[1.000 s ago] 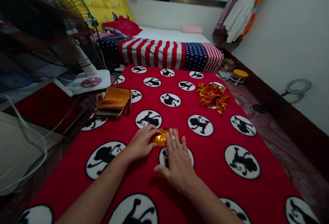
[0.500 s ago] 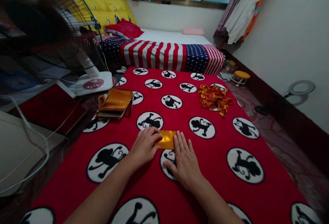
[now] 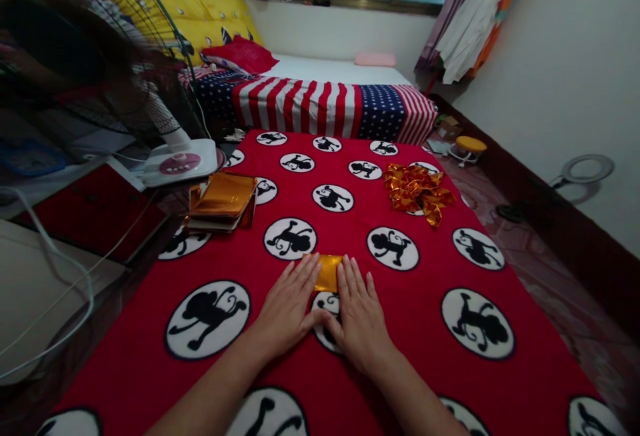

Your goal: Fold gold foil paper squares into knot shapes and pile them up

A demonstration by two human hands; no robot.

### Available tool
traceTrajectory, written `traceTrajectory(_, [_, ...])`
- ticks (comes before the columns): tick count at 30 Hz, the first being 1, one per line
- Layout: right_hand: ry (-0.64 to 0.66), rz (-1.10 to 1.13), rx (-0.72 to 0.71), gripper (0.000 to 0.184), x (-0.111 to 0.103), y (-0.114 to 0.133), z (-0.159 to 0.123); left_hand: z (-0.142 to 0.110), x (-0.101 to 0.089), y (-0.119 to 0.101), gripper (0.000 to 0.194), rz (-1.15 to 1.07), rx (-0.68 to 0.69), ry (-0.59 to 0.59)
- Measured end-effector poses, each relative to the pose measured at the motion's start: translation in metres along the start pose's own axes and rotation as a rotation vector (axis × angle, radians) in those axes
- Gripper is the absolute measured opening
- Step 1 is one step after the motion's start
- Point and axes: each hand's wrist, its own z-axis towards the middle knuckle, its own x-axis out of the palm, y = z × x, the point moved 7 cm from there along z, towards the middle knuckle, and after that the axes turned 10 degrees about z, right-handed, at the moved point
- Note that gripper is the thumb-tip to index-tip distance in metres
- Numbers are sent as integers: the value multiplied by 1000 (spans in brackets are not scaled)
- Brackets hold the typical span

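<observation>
A shiny gold foil paper (image 3: 328, 273) lies flat on the red cloth (image 3: 400, 356) printed with black monkeys in white circles. My left hand (image 3: 289, 304) rests on its left end with fingers stretched out flat. On the right end lies my right hand (image 3: 361, 309), its fingers flat too. The two thumbs meet below the paper. Both ends of the paper are partly hidden under the fingers. A stack of gold foil sheets (image 3: 225, 196) sits at the left edge of the cloth. Toward the far right is a pile of folded gold foil pieces (image 3: 417, 191).
At left stands a fan (image 3: 175, 159) with blurred blades, next to a red folder-like item (image 3: 90, 209) and a white cable (image 3: 75, 263). A bed (image 3: 320, 108) with a striped cover is beyond the cloth. A yellow stool (image 3: 470, 145) stands by the right wall.
My left hand has gone from curled fingers at the paper's left end to lying flat on it, its thumb now against the right thumb. My right hand has stayed put.
</observation>
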Motion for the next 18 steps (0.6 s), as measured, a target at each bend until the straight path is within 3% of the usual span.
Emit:
traceTrajectory(2, [5,17,4,81,-1,0,1,-6,-3,12,68,54,-31,-3])
traceTrajectory(6, [5,66,58,82,-8,14,7,-8,-6,15,65,109,-33,-33])
traceTrajectory(9, [-25,145,-43,91,-14,52,17,-7,1,14,66,110,-21,-43])
traceTrajectory(13, [55,280,-115,94,-3,92,32,-7,12,18,64,50,-37,-80])
traceTrajectory(15, [57,306,-82,96,5,92,38,-7,17,21,62,63,-58,-91])
traceTrajectory(18, [41,295,-38,97,14,74,40,-8,18,20,63,130,-47,-64])
